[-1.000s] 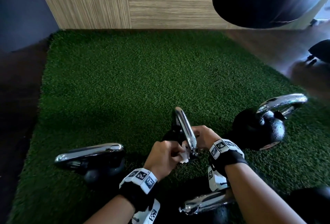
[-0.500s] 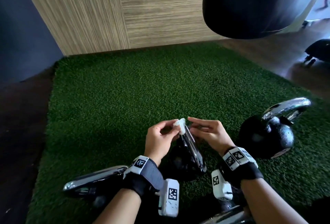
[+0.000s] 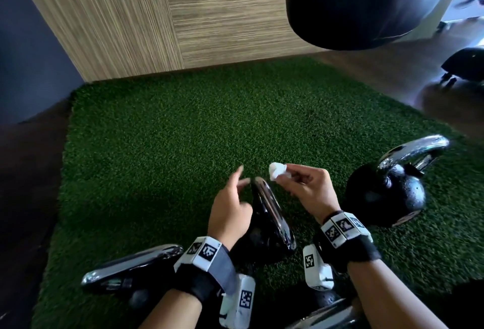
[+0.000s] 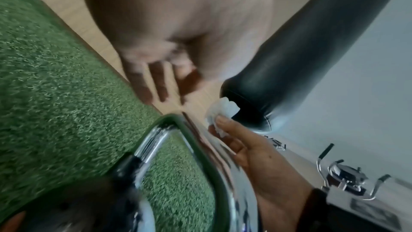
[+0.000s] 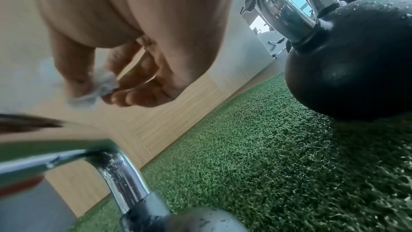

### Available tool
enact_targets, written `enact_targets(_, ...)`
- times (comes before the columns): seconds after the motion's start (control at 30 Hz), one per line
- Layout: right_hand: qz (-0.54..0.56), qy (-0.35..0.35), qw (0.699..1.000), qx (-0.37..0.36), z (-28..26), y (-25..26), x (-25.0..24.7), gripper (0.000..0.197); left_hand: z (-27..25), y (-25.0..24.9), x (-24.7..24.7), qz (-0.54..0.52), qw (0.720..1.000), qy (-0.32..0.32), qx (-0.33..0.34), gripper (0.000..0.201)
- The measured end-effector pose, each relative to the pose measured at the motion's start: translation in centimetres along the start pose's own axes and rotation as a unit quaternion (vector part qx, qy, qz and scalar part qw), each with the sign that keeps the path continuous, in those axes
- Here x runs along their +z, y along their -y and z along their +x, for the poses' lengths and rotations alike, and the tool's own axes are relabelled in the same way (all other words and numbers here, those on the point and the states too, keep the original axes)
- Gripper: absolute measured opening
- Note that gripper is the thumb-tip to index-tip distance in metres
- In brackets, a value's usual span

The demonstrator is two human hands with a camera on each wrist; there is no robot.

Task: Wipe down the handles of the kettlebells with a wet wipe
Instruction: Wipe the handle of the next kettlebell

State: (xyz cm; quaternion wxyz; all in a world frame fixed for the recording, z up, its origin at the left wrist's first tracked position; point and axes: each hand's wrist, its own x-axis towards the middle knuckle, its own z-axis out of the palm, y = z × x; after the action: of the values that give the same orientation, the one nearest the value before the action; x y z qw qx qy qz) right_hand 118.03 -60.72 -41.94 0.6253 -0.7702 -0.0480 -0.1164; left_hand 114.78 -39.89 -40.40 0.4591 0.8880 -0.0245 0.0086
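Pinching the wipe above the middle kettlebell, the right hand is right of its handle; the left hand, fingers loose, holds nothing; near kettlebells are partly hidden by wrists

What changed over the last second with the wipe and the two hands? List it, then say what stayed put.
The wet wipe passed from the left hand to the right hand, which now pinches it above and clear of the middle kettlebell's handle. The left hand let go; its fingers are now loose and hold nothing. Both hands rose from the handle's lower part to its top. The kettlebells themselves stayed where they were on the green turf.
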Motion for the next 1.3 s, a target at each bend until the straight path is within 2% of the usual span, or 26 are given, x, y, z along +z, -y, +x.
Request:
enact_targets(0.07,-0.078,-0.056,0.995,-0.018,0.1,-0.2,0.0,0.03,-1.0,1.6,0.5,0.119,0.986,0.1,-0.064,0.101)
enact_targets(0.1,-0.111,-0.079,0.99,-0.021,0.2,-0.2,0.0,0.029,-1.5,2.4,1.2,0.175,0.968,0.164,-0.078,0.118)
enact_targets(0.17,-0.159,-0.095,0.983,-0.011,0.4,-0.3,0.3,0.028,-2.5,3.8,3.6,0.218,0.942,0.24,-0.081,0.15)
enact_targets(0.23,-0.205,-0.088,0.975,0.019,0.5,-0.7,0.5,0.028,-3.5,3.8,6.1,0.214,0.941,0.243,-0.097,0.167)
enact_targets(0.27,-0.226,-0.077,0.97,0.034,0.4,-0.9,0.6,0.025,-3.8,3.8,7.2,0.215,0.949,0.213,-0.092,0.169)
enact_targets(0.33,-0.246,-0.056,0.966,0.064,0.2,-1.4,0.5,0.017,-4.0,3.7,8.8,0.272,0.954,0.129,-0.015,0.155)
enact_targets(0.37,-0.256,-0.052,0.962,0.076,0.0,-1.6,0.5,0.014,-4.0,3.3,9.1,0.299,0.948,0.111,0.018,0.139)
enact_targets(0.43,-0.276,-0.041,0.955,0.098,-0.4,-2.0,0.4,0.014,-4.1,3.2,9.1,0.311,0.942,0.116,0.046,0.111)
enact_targets(0.53,-0.286,-0.006,0.946,0.149,-0.5,-2.0,0.3,0.018,-4.0,3.4,8.1,0.283,0.942,0.162,0.082,0.109)
enact_targets(0.63,-0.296,0.016,0.94,0.171,-0.2,-1.7,0.3,0.015,-2.8,5.2,6.6,0.249,0.949,0.149,0.122,0.106)
enact_targets(0.7,-0.297,0.028,0.938,0.176,0.2,-1.5,0.4,0.015,-2.3,6.4,5.8,0.19,0.959,0.195,0.083,0.109)
enact_targets(0.73,-0.298,0.043,0.937,0.177,0.4,-1.3,0.5,0.015,-2.1,6.6,5.5,0.181,0.96,0.199,0.082,0.111)
enact_targets(0.83,-0.295,0.087,0.933,0.188,1.2,-1.1,1.1,0.014,-2.1,6.6,5.9,0.18,0.956,0.188,0.136,0.114)
enact_targets(0.93,-0.266,0.098,0.936,0.209,1.4,-1.5,1.3,0.011,-2.0,6.7,5.9,0.172,0.961,0.192,0.105,0.117)
enact_targets(0.97,-0.256,0.106,0.935,0.22,1.3,-1.7,1.4,0.008,-1.9,6.9,6.0,0.179,0.958,0.199,0.102,0.118)
enact_targets(1.07,-0.226,0.118,0.936,0.241,1.0,-2.3,1.8,0.009,-1.7,7.4,6.3,0.242,0.934,0.214,0.151,0.117)
enact_targets(1.17,-0.173,0.124,0.941,0.262,1.5,-2.4,1.9,0.006,-1.5,7.5,6.4,0.277,0.923,0.207,0.169,0.113)
enact_targets(1.23,-0.144,0.106,0.952,0.249,1.9,-2.5,1.9,0.007,-1.4,7.9,6.6,0.296,0.917,0.205,0.17,0.103)
enact_targets(1.3,-0.094,0.075,0.964,0.235,1.9,-2.7,2.0,0.002,-1.5,7.9,6.8,0.318,0.91,0.197,0.182,0.086)
